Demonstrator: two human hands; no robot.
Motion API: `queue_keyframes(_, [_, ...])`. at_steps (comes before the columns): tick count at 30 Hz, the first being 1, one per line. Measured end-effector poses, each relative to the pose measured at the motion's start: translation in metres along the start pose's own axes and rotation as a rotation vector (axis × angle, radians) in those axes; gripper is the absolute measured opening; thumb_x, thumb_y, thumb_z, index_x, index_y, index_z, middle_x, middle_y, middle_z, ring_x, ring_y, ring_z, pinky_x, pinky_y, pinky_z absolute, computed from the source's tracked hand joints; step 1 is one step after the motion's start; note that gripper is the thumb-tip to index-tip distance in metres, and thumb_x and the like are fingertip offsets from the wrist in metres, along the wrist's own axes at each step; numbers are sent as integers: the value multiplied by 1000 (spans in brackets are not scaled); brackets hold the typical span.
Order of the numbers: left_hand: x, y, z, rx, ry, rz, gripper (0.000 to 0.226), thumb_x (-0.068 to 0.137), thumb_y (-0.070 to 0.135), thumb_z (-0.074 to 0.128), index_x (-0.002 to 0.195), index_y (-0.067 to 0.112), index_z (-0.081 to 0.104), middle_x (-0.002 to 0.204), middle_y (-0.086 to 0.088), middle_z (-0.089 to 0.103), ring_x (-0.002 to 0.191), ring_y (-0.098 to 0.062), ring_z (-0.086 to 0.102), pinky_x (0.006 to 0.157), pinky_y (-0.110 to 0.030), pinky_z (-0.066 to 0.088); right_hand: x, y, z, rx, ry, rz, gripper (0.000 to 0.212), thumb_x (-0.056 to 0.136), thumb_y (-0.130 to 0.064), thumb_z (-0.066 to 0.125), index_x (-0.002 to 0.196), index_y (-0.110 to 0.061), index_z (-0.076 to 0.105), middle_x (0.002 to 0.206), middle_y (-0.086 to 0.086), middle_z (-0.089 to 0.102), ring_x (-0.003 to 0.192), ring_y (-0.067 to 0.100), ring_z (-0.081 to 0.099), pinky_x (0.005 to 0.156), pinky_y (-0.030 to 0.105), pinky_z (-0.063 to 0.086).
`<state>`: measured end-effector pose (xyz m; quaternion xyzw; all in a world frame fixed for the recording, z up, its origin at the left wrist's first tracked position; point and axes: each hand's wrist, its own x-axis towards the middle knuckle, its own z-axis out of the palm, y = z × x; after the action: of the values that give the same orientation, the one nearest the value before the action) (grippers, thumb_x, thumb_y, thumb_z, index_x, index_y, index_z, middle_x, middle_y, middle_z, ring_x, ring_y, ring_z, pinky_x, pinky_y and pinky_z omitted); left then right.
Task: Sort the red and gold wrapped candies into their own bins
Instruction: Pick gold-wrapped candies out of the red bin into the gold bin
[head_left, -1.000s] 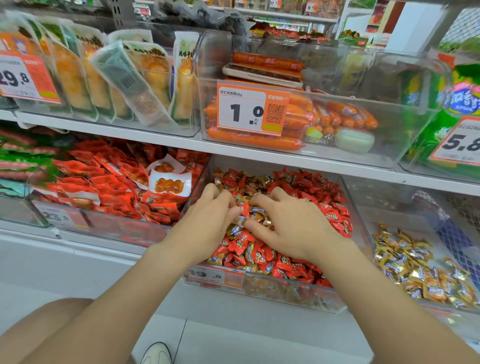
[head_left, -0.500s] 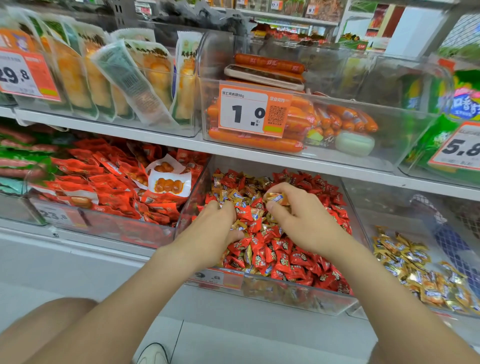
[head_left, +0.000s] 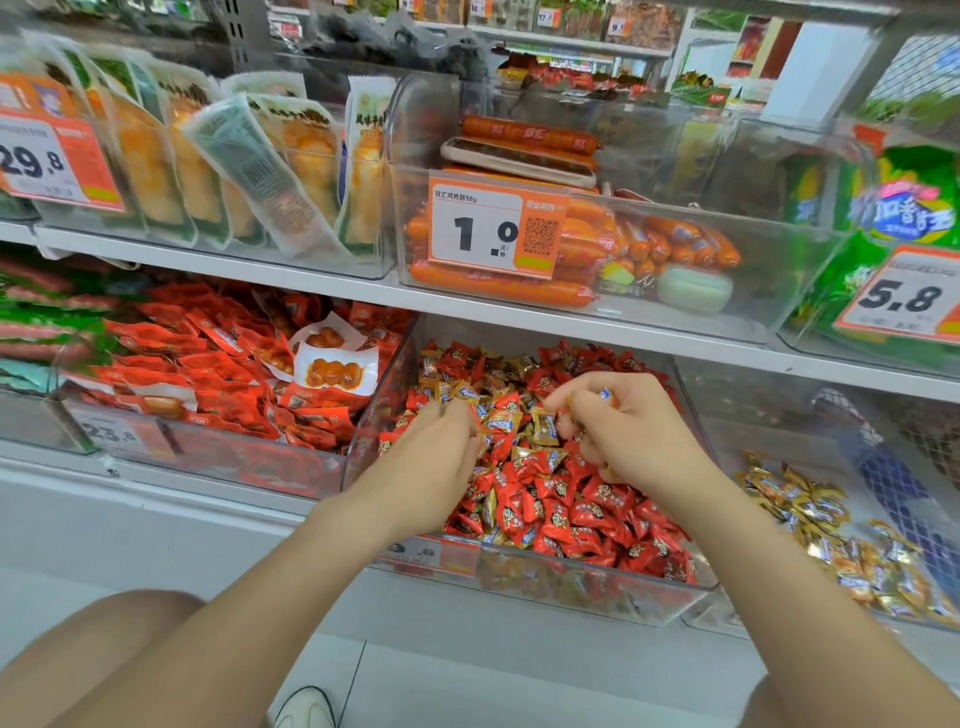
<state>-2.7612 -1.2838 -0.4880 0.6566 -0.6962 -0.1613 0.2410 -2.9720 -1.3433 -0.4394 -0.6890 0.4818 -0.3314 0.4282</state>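
Since half a second ago the right hand (head_left: 639, 436) is drifting up and to the right over the mixed bin (head_left: 597, 605), carrying the gold candy (head_left: 605, 395) it was lifting then. A second ago both hands were still digging together low in the pile. So one pick looks done; the drop is not yet made.

Right hand: fingers curled tight, gold candy pinched at thumb and forefinger, possibly more wrappers tucked in the palm; can't confirm.

Left hand (head_left: 436, 462): sliding toward the back-middle of the pile, fingers curled, tips touching a gold cluster (head_left: 501, 423). Blurred, so can't tell if it's gripping anything.

The held candy is sitting above the red candies (head_left: 571, 514), not over the target. The gold bin (head_left: 769, 441) is next door on the right, with its gold pile (head_left: 841, 540) lying toward the front, well right of the hand.

Plenty of gold is still showing in the mix, so I'm judging the sort as partway through. Next move likely: right hand crossing the shared wall and releasing.
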Motion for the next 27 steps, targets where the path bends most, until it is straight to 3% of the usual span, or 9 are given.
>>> queue_keyframes(4, [1,4,-1,-28,3,14,15,111,26,46,101,15,50,90,-1,57,75,-13,49,61,-31,36,6,9,0,-250,122,-66,34,93,-29,51,70,-8,65,51,-3,47,51,19,42,57,34,37])
queue_keyframes(7, [1,7,-3,-74,13,22,14,110,26,48,100,16,48,77,2,55,56,-6,45,50,-24,33,10,10,4,-390,193,-190,51,106,-38,48,65,-12,65,50,2,59,47,17,54,60,33,46])
queue_keyframes(10, [3,8,-7,-221,47,-17,11,109,27,51,101,20,46,68,3,52,41,-5,37,43,-18,30,14,10,8,-542,160,-349,30,108,-41,52,102,-26,77,77,-7,75,62,9,64,78,31,53])
queue_keyframes(12, [6,7,-10,-287,111,-62,10,105,29,57,103,22,49,70,0,57,40,-7,33,41,-19,28,19,12,9,-693,81,-399,28,105,-31,55,129,-32,70,95,-12,74,73,7,65,79,35,56])
queue_keyframes(15, [10,7,-15,-332,193,-74,14,95,25,66,105,27,57,70,-2,61,37,-8,34,39,-19,28,20,14,9,-932,-12,-356,33,100,-30,53,131,-34,65,75,-14,59,61,11,56,61,33,46])
queue_keyframes(17, [12,8,-18,-307,164,-35,25,92,21,65,114,32,63,74,-2,62,37,-7,35,38,-17,29,22,16,9,-1039,-46,-328,37,102,-52,53,131,-30,62,84,-5,65,79,25,67,62,36,46])
queue_keyframes(21, [22,10,-18,-159,134,-17,24,94,13,60,104,28,76,82,-2,62,47,-8,42,45,-19,32,23,19,8,-1133,-156,-276,71,86,-85,53,125,-25,59,100,2,67,97,31,67,72,42,55])
queue_keyframes(24, [34,11,-19,-17,116,-23,17,95,19,66,107,26,76,91,-1,58,71,-15,52,59,-26,40,18,16,13,-1154,-222,-240,78,81,-86,58,128,-23,55,98,2,59,98,31,63,69,39,47])
queue_keyframes(27, [45,3,-14,98,62,58,21,91,37,78,107,24,74,102,0,61,95,-19,57,86,-37,51,19,12,18,-1152,-219,-244,67,88,-76,62,129,-24,57,100,5,62,103,33,64,68,37,42])
